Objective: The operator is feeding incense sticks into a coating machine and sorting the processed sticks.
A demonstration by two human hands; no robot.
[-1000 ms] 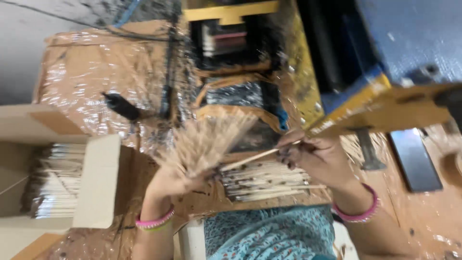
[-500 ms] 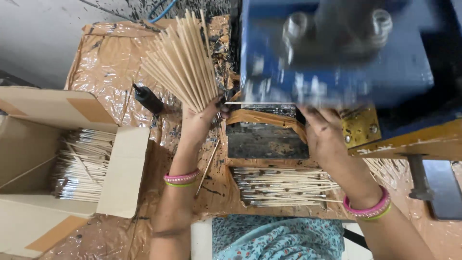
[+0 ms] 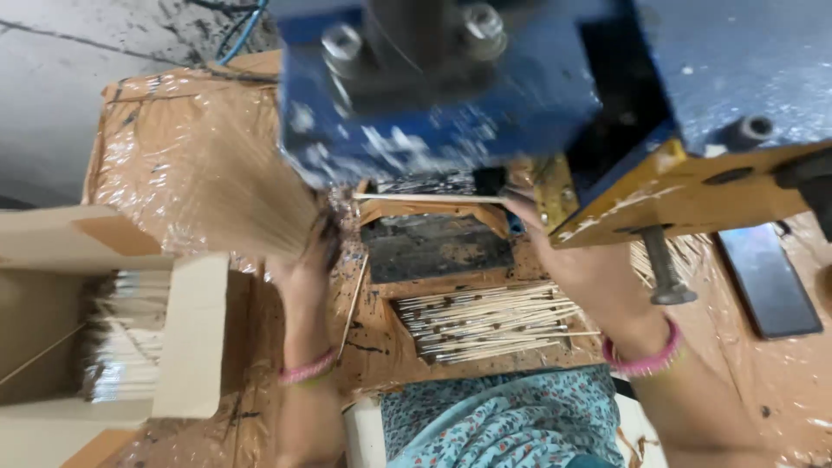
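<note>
Now a fanned bunch of thin pale wooden sticks (image 3: 251,204) is held tight in the left hand (image 3: 305,260), spread out at 11 o'clock, so single sticks can be picked off; one thin stick (image 3: 433,198) is pinched by the right hand (image 3: 576,260) under the blue metal press (image 3: 451,104).

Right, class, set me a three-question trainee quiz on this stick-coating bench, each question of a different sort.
1. True or false: the left hand holds a fanned bundle of thin sticks.
2. Which side of the left hand is the open cardboard box on? A) the person's left B) the person's right
3. Fill in: the right hand holds a single ____ toward the blue machine.

Key: 1 true. 2 A; the box holds more sticks. 3 stick; a pile of coated sticks lies below the dark tray.
</note>
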